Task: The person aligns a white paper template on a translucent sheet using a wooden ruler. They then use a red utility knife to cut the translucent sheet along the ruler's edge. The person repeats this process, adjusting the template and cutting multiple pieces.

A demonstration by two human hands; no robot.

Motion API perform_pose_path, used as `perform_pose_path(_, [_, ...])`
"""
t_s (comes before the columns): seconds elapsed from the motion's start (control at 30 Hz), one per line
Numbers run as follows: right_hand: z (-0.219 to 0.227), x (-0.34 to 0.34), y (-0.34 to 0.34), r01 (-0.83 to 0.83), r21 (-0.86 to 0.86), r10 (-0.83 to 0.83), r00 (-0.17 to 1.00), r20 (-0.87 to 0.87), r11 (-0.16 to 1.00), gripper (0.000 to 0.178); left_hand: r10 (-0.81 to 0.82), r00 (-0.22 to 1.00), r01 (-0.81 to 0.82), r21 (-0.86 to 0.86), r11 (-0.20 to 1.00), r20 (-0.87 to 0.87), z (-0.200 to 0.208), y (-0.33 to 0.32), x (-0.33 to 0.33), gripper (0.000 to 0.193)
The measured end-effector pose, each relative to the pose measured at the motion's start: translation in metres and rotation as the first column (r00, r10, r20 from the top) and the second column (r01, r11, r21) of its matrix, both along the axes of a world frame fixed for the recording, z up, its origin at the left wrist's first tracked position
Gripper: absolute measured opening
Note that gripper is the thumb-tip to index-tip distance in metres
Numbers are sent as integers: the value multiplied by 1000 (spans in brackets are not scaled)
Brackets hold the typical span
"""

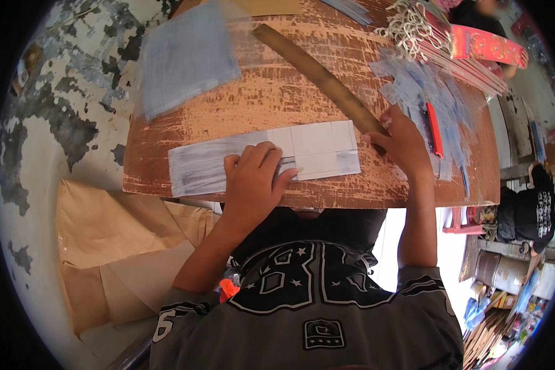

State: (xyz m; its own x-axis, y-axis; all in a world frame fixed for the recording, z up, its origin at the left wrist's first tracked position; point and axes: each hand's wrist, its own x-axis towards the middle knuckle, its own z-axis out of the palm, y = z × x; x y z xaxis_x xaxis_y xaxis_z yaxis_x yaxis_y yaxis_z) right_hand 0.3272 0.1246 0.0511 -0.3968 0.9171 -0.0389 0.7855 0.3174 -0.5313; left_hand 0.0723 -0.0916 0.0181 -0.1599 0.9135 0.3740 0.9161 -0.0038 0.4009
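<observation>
My left hand lies with spread fingers on a stack of translucent, greyish plastic strips near the table's front edge. A white card piece with thin ruled lines covers the right part of these strips. My right hand grips the near end of a long, flat brown wooden strip, which slants away to the far left across the table. Just right of that hand, a slim red-handled tool, perhaps a cutter, lies among plastic offcuts.
A pile of larger plastic sheets lies at the far left of the worn wooden table. Red sticks with white cords fill its far right corner. Brown paper stands at the left. Another person is at the right.
</observation>
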Motion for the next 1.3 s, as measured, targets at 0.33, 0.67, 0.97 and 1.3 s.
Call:
perform_pose_path(0.33, [-6, 8, 18, -191, 58, 200, 943, -264, 980, 38, -14, 1000, 12, 81, 997, 25, -6, -1, -6, 44])
perform_pose_path(0.67, [-28, -14, -90, -185, -356, -139, 686, -714, 916, 38, -17, 984, 13, 22, 1000, 179, 0, -3, -17, 46])
perform_pose_path(0.97, [-19, -47, -184, -222, -570, -295, 677, -674, 791, 38, -18, 954, 12, 24, 1000, 299, -3, -1, -28, 43])
perform_pose_path(1.3, [-16, -55, -182, -496, -659, -343, 585, -735, 566, 34, 2, 963, -6, 13, 1000, 268, 0, 0, -30, 45])
